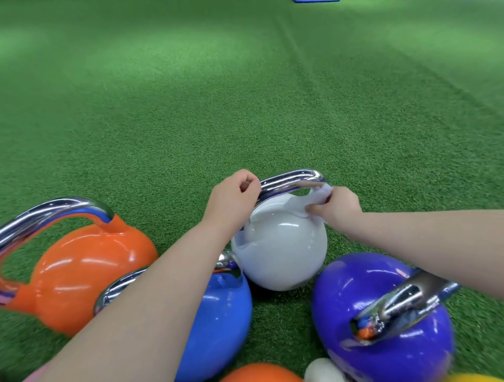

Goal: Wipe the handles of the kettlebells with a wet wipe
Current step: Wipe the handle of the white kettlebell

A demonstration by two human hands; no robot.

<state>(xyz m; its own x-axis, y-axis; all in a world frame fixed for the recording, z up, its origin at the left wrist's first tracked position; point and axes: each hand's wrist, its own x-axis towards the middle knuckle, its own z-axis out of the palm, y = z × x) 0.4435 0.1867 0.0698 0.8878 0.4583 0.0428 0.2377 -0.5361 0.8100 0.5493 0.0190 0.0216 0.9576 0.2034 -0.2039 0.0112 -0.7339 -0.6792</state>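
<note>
A white kettlebell [281, 253] with a chrome handle [289, 181] stands on the green turf in the middle. My left hand [231, 199] grips the left end of that handle. My right hand [336, 207] pinches a white wet wipe [313, 200] against the right end of the handle, where it joins the body. Around it stand an orange kettlebell [81, 272] at the left, a blue kettlebell [221, 319] under my left forearm, and a purple kettlebell [381, 313] at the right.
At the bottom edge show the tops of another orange kettlebell [259, 375], a white object [321, 370] and a yellow one [474, 378]. Green turf [245, 95] stretches away beyond the kettlebells. A blue object [316, 1] lies at the far top edge.
</note>
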